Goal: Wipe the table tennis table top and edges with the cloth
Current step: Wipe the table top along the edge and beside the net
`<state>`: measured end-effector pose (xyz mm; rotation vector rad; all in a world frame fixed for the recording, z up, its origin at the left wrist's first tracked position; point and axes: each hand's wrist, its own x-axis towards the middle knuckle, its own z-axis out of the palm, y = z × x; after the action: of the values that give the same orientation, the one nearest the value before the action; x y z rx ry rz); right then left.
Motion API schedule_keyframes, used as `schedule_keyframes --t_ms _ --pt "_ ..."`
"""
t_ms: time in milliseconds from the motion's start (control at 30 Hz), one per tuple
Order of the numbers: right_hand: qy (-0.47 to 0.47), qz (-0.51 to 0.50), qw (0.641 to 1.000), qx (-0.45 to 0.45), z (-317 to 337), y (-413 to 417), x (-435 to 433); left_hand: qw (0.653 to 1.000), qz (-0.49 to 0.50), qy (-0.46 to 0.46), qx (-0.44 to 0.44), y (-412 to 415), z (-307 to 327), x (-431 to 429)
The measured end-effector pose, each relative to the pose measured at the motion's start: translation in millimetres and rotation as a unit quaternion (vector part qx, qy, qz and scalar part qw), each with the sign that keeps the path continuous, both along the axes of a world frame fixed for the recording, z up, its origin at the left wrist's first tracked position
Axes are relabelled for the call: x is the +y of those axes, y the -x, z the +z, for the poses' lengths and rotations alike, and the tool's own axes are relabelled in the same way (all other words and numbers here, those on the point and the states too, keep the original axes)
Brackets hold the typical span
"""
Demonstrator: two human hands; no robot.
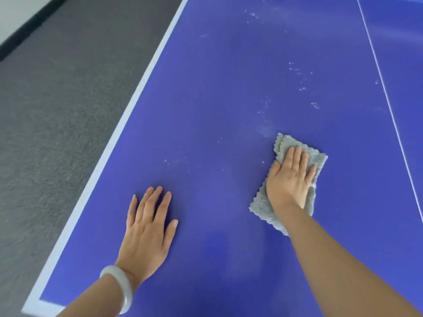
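Pressing grey cloth (319, 157) flat under right hand (290, 179), fingers straight, no pinch | cloth on table top (217, 88), nearer centre line (387, 97) than left white edge (137, 92) | left hand (146, 229) flat on bare top, holding nothing | risk: unpinched cloth may bunch or slip out, so white specks (297, 72) ahead only smear

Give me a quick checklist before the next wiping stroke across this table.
1. The cloth lies flat under the right hand, fingers straight: ok.
2. The left hand rests flat on the table top, apart from the cloth: ok.
3. Surface beyond the cloth free of white specks: not ok.
4. The white edge band wiped: cannot tell.
5. Underside of the cloth clean: cannot tell.
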<state>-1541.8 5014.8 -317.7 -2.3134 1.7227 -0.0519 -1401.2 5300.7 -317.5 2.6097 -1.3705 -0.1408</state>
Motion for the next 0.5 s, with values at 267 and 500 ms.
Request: schedule_keyframes --t_ms 267,500 --pt "0.033 0.386 0.921 0.037 -9 26 94 1.0 -0.013 -0.011 -0.018 -1 -10 4" --pt "0.01 0.095 0.995 0.023 -2 -71 48 0.999 -0.011 -0.033 -0.02 0 -8 2"
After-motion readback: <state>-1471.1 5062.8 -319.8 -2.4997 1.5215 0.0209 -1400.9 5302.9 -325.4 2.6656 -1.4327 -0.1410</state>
